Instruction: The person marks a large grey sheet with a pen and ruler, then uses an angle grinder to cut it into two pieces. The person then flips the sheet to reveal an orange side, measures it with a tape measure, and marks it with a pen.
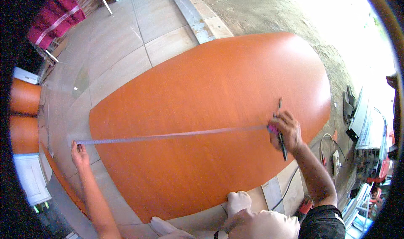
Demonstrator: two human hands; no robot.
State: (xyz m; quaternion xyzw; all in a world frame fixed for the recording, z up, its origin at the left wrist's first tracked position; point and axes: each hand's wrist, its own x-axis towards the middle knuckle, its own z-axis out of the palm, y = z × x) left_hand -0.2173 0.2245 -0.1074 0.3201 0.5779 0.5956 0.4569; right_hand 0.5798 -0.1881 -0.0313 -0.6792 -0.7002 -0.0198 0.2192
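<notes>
A large orange-brown board (210, 92) lies flat on the tiled floor (118, 41). A metal measuring tape (172, 134) is stretched across it from left to right. My left hand (79, 153) pins the tape's end to the floor just past the board's left edge. At the board's right side, my right hand (286, 132) grips the pink tape case (273, 129) together with a dark pencil (281, 144) that sticks out above and below the fist. My light-trousered knee (252, 222) rests at the board's near edge.
A white power strip (335, 161) with a black cable (288, 188) lies right of the board, next to a red tool (305, 205). Metal gear and tools (364, 134) crowd the right rim. Orange panels (23, 113) stand at the left, and a maroon cloth (54, 12) hangs top left.
</notes>
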